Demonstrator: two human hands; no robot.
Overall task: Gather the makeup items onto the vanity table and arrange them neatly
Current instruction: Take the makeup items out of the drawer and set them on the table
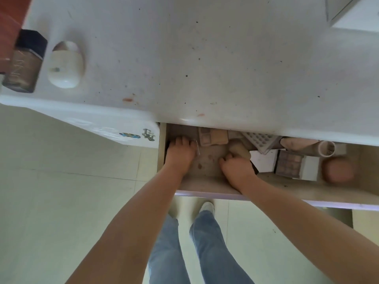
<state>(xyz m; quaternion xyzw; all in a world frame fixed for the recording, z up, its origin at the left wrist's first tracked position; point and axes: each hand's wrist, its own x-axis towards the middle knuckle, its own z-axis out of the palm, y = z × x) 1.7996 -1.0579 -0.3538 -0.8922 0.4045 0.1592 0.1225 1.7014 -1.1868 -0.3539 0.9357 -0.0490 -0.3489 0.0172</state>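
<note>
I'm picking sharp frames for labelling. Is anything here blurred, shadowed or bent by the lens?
Head view: the round pink item at the drawer's right is smeared; items under the tabletop overhang sit in shadow; both hands, left hand and right hand, look soft; the table edge bows from wide-angle distortion.

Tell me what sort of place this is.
Likely a bedroom or dressing area in a home: a white vanity top carrying a foundation bottle, an open drawer of eyeshadow palettes, and a tiled floor.
</note>
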